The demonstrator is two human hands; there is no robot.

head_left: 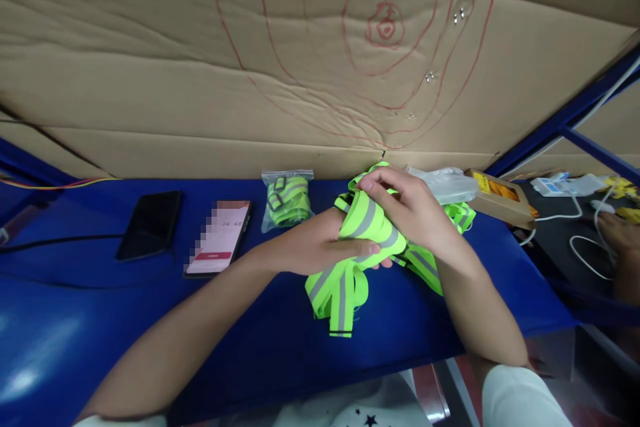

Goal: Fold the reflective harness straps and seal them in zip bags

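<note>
A neon yellow-green reflective strap (373, 219) with a grey stripe is bunched in folds between my hands. My left hand (350, 250) grips the folded bundle from below, thumb on top and fingertips showing under it. Over its upper edge, my right hand (400, 203) pinches the strap between thumb and fingers. Loose ends of the strap hang below the left hand, one with a dark edge. More strap lies to the right, under and behind my right wrist. A clear zip bag (287, 200) beside my left forearm holds a coiled strap with black buckles.
On the blue table (240, 333) lie a lit phone (220, 240) and a dark phone (150, 225) with a cable. Behind my right hand are clear plastic bags (445, 183) and an open cardboard box (503, 197). Another person's hand (623, 237) rests at the far right among white cables.
</note>
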